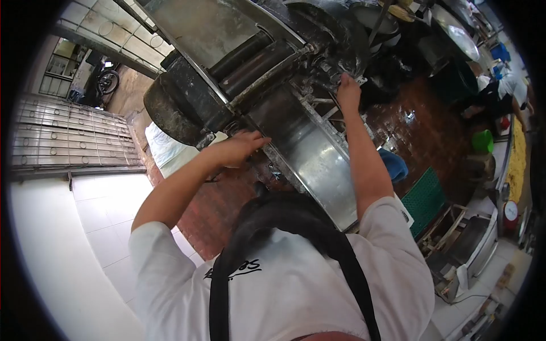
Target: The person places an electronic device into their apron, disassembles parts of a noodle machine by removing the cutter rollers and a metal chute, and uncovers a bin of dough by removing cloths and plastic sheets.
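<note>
In front of me stands a machine with two dark parallel rollers (250, 65) and a shiny metal tray (313, 159) sloping down from them towards me. My left hand (242, 149) is at the tray's left side edge, just below the roller frame. Its fingers stretch out over that edge, and its underside is hidden. On the other side of the machine, my right hand (348, 94) is closed beside a floury mechanism (330, 68). What its fingers hold is hidden. A second metal plate (213, 28) rises beyond the rollers.
A rounded dark housing (173, 105) bulges from the machine's left side. Red-brown floor (421, 125) lies to the right, with a green mat (422, 199). Further right are a scale (511, 211), a bench with a yellow strip (516, 159), and another person (509, 91).
</note>
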Tool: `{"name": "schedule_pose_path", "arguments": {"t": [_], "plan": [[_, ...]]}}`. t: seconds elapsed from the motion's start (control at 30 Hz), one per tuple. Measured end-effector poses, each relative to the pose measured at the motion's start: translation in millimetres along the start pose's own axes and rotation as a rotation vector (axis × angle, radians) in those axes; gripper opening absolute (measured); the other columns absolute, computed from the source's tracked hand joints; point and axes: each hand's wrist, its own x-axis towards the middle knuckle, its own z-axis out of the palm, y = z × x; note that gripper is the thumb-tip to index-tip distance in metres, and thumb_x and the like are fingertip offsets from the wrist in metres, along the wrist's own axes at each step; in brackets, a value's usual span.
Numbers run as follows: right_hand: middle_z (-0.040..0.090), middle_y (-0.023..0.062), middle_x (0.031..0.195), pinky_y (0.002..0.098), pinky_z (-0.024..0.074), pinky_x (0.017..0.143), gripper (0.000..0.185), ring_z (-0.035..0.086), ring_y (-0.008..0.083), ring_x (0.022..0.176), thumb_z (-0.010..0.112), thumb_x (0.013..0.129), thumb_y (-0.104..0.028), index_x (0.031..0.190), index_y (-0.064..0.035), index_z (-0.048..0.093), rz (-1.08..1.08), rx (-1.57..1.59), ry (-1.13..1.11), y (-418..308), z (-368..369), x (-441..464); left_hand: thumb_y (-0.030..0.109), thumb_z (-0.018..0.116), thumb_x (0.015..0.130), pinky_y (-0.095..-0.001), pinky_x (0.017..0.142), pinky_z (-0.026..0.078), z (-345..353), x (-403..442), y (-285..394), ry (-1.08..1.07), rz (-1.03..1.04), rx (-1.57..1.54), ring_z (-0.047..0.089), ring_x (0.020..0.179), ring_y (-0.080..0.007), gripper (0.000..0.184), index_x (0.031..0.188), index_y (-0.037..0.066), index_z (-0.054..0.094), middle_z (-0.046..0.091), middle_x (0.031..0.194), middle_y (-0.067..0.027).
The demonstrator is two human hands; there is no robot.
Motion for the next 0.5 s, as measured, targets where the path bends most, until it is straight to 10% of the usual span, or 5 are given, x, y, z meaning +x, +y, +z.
{"name": "schedule_pose_path", "arguments": {"t": [0.07, 0.13, 0.33, 0.43, 0.5], "plan": [[0.066, 0.0249, 0.088, 0.043, 0.0536, 0.075, 0.043, 0.067, 0.0367, 0.087, 0.056, 0.097, -0.029, 0.122, 0.0052, 0.055, 0.687, 0.438, -0.166, -4.1, -5.0, 18.6, -0.006, 0.066, 0.068, -0.0408, 0.106, 0.04, -2.7, -7.7, -9.4, 0.028, 0.088, -0.202, 0.046, 0.125, -0.0374, 0.075, 0.139, 0.004, 0.045, 0.049, 0.127, -0.0182], [0.067, 0.0242, 0.089, 0.0418, 0.0539, 0.074, 0.046, 0.068, 0.0353, 0.087, 0.056, 0.097, -0.031, 0.123, 0.0066, 0.054, 0.783, 0.426, -0.191, -2.6, -10.7, 13.7, -0.003, 0.068, 0.072, -0.0451, 0.106, 0.04, 7.7, -26.9, -10.6, 0.246, 0.186, -0.073, 0.048, 0.124, -0.0374, 0.07, 0.138, 0.004, 0.045, 0.053, 0.125, -0.018], [0.068, 0.0211, 0.091, 0.0373, 0.0547, 0.068, 0.049, 0.069, 0.0319, 0.083, 0.056, 0.097, -0.032, 0.13, 0.0038, 0.052, -0.532, -0.521, 0.094, -33.6, -16.0, -33.7, 0.007, 0.064, 0.083, -0.0504, 0.095, 0.046, 56.0, -13.4, -30.3, 0.46, 0.149, 0.073, 0.055, 0.115, -0.0391, 0.038, 0.12, 0.003, 0.057, 0.056, 0.129, -0.0194], [0.067, 0.0201, 0.099, 0.0357, 0.0552, 0.066, 0.045, 0.069, 0.0288, 0.076, 0.059, 0.096, -0.026, 0.13, 0.0034, 0.052, 0.036, 0.035, 0.03, -4.5, 6.9, -11.2, 0.01, 0.064, 0.083, -0.049, 0.093, 0.046, 10.6, 25.8, 13.2, -0.135, -0.457, 0.103, 0.056, 0.113, -0.0365, 0.032, 0.114, 0.003, 0.06, 0.058, 0.124, -0.0173], [0.063, 0.0218, 0.113, 0.0395, 0.0549, 0.07, 0.049, 0.068, 0.0348, 0.088, 0.061, 0.095, -0.026, 0.134, 0.002, 0.05, 0.895, 0.693, -0.146, -17.1, 1.5, 8.1, 0.012, 0.065, 0.082, -0.0485, 0.094, 0.044, 13.3, 43.2, 2.3, -0.253, -0.495, 0.139, 0.055, 0.112, -0.0344, 0.035, 0.116, 0.005, 0.059, 0.06, 0.117, -0.0158]]}}
